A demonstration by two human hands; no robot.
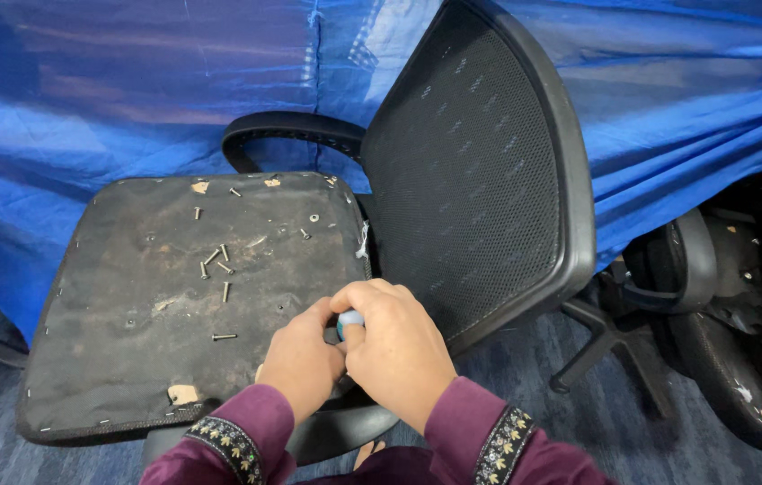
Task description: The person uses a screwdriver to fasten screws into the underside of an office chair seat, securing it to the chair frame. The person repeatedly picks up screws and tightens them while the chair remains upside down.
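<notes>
A single head-worn view looks steeply down and forward from close above the left hand point(302, 359) and right hand point(396, 348); beyond them it faces a blue cloth point(111, 99), probably a backdrop.

We see no packages, labels, signs or screens anywhere in this view.
</notes>
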